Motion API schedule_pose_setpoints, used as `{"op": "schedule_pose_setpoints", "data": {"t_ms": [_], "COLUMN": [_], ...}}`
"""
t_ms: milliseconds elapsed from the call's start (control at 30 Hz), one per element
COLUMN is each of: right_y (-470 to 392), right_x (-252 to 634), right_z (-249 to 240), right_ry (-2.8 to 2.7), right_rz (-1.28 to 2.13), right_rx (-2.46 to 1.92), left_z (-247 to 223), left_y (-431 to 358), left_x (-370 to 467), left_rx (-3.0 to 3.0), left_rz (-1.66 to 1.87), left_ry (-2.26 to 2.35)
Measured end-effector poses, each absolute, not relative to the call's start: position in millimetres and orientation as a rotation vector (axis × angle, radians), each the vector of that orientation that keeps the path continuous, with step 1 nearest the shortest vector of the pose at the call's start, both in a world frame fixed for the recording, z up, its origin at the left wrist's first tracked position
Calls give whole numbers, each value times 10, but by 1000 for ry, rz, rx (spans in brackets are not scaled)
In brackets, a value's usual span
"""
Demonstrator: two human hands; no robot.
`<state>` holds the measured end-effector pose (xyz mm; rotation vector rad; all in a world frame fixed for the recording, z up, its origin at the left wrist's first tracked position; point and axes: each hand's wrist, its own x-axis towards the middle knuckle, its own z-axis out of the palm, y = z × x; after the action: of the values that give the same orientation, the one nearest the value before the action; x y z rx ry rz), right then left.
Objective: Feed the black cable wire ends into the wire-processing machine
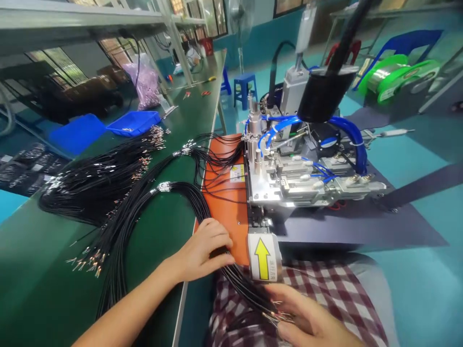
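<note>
A thick bundle of black cables [191,193] runs in a curve from the green table over its edge and down across my lap. My left hand [208,248] is wrapped round the bundle at the edge of the orange plate [235,219]. Lower down, my right hand [302,313] closes round the same bundle near its end, where stripped wire tips [277,315] stick out by the fingers. White ties or tape [164,187] gather the bundle on the table. Beside my hands is a metal block with a yellow arrow label [264,258].
A machine with metal slides and blue air hoses [304,178] stands right of the table. More black cable bundles [97,178] lie on the green table [155,246]. Behind them are a blue tray [133,124] and a pink bag [144,84]. Green wire spools [392,77] sit far right.
</note>
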<state>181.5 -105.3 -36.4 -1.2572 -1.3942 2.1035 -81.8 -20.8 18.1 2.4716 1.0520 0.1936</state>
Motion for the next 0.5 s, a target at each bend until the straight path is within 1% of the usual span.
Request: {"op": "schedule_pose_setpoints", "data": {"t_ms": [133,200,333,500], "right_y": [-936,-868,-720,-515], "right_x": [1959,1963,1867,1701], "right_z": [-183,-89,38,64], "right_ry": [-1369,-1258,-852,-388], "right_rz": [1969,1922,2050,2161], "right_rx": [-1415,-1412,-1167,-801], "left_z": [279,293,335,565], "left_y": [-270,-286,-285,-271], "left_x": [-856,-900,-863,-437], "left_rx": [2310,2227,2121,2143], "left_rz": [139,119,123,214], "left_ry": [1030,1035,1037,1136]}}
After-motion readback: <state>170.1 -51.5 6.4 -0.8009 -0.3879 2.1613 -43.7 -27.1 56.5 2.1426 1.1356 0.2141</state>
